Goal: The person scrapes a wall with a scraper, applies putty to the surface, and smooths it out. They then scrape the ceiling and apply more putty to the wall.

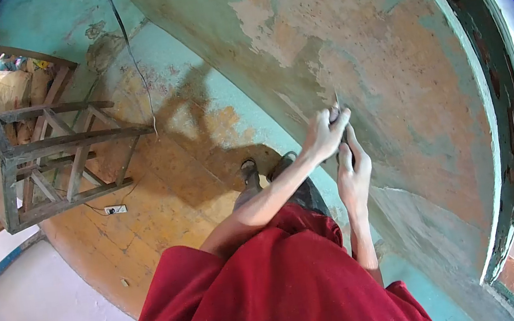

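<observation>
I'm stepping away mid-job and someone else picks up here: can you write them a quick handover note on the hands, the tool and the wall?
Left hand: shut on the upper end of the scraping tool, whose tip is against the wall.
Right hand: shut on the same tool, just below.
Done: large patches around the hands are bare of paint.
Left: turquoise paint below the hands and toward the dark frame.
Nearby: wooden stand on the floor.
</observation>
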The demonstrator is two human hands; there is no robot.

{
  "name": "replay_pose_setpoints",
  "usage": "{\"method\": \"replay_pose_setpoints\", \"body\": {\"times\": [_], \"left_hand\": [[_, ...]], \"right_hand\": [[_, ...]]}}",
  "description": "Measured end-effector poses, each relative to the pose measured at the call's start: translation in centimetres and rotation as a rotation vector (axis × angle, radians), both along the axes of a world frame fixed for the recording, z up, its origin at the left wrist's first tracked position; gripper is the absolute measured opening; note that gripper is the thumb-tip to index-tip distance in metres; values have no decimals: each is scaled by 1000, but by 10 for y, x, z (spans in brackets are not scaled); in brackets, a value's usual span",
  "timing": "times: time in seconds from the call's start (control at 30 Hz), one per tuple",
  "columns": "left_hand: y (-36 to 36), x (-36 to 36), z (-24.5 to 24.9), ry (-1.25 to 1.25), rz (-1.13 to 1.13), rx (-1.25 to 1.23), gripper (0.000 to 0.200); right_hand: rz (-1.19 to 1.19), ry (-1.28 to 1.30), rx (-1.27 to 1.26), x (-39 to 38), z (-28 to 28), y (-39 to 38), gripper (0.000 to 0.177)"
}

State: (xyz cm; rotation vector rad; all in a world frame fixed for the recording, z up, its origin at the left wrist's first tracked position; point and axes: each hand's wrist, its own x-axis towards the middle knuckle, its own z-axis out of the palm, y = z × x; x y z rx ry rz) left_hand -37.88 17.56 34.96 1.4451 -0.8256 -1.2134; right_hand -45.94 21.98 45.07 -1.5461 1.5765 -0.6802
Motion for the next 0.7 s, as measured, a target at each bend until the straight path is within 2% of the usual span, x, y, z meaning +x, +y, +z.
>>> {"method": "replay_pose_setpoints", "body": {"times": [0.03, 0.1, 0.13, 0.17, 0.23, 0.3, 0.37, 0.43, 0.5, 0.53, 0.57, 0.63, 0.67, 0.7], "left_hand": [[-3, -6, -2, -44, 71, -34, 59], [-11, 9, -4, 40, 61, 64, 57], [-14, 20, -15, 115, 27, 81, 55], [-18, 24, -42, 94, -70, 112, 54], [-5, 11, 1, 43, 33, 12, 55], [-4, 2, 10, -65, 73, 1, 53], [-14, 12, -11, 129, 62, 58, 50], [-16, 25, -33, 156, 11, 128, 48], [-7, 17, 2, 65, -3, 10, 48], [-4, 0, -8, -66, 97, -16, 49], [-6, 8, 6, 4, 22, 55, 49], [-14, 15, -15, 280, 94, 83, 52], [-16, 25, -37, 123, 57, 107, 51], [-18, 22, -30, 116, 68, 94, 51]], "right_hand": [[-28, -37, 78, 0, 5, -4, 45], [62, 36, -24, 6, -18, -16, 45], [75, 66, -14, 4, -44, -21, 45], [66, 99, 51, 13, -31, -20, 45], [50, 6, -8, 12, -2, -7, 45], [-6, -64, 22, 3, -1, -6, 45], [32, 26, 24, 12, -21, -16, 45], [49, 64, 92, 22, -23, -21, 45], [35, 19, -7, 14, -6, -11, 44], [2, -78, 53, 12, 7, -10, 44], [2, -76, 56, 11, -2, -13, 44], [79, 84, 11, 12, -33, -24, 45], [49, 80, 266, 26, -17, -31, 45], [60, 74, 253, 24, -15, -30, 45]]}}
